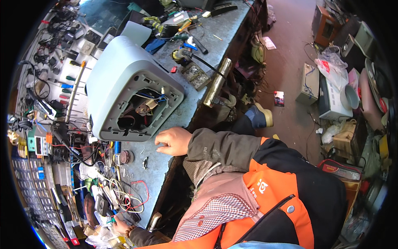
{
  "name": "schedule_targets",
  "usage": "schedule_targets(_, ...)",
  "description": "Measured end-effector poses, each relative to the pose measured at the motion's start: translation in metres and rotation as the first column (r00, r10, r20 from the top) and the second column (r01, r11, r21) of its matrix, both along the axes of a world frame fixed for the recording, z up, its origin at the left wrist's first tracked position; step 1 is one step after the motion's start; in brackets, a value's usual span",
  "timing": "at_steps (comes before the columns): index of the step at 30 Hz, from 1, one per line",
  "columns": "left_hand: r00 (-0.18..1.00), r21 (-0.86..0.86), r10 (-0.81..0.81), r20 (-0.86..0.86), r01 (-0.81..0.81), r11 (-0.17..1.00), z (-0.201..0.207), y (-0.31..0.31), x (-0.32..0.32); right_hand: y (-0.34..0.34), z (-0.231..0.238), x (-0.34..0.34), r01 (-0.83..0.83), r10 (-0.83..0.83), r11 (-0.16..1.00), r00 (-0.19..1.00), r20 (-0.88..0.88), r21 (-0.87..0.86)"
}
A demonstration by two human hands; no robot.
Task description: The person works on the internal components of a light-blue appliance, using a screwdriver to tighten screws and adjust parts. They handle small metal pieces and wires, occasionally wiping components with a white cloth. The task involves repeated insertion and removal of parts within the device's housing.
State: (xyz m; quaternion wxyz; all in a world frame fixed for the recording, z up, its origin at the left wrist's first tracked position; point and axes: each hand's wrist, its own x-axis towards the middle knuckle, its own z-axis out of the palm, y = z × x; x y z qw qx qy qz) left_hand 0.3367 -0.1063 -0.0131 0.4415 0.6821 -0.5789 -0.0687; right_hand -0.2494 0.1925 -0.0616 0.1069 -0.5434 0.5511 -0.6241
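A large light-grey appliance housing (118, 62) lies tilted on the blue workbench (145, 174). Its underside faces me, and wires and metal parts (146, 107) show through the opening there. Beside its lower corner, my right hand (174, 141) rests at the bench edge, fingers loosely bent and apart, with nothing seen in them. My left hand (121, 226) reaches into the clutter at the lower left. Its fingers are drawn together at a small teal thing (111, 220) too small to name. Small metal pieces (144, 162) and a round tin (126, 156) lie between the hands.
Tangled white and red wires (124, 191) lie near my left hand. Several screwdrivers (66, 86) line the rack at left. A soldered-looking metal block (195, 76) and a black cable (209, 66) sit by the bench edge. Boxes and bags (331, 68) crowd the floor at right.
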Motion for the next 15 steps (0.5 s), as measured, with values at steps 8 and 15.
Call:
schedule_targets(8, 0.997, 0.205, 0.015, 0.071, -0.029, 0.978, -0.014, -0.059, -0.002, 0.034, 0.004, 0.002, 0.004, 0.004, 0.985, 0.999, 0.043, -0.172)
schedule_targets(15, 0.990, 0.345, 0.005, -0.142, 0.044, 0.938, -0.022, -0.051, 0.017, 0.203, 0.053, -0.041, 0.302, -0.460, 0.780, 0.871, -0.175, -0.548)
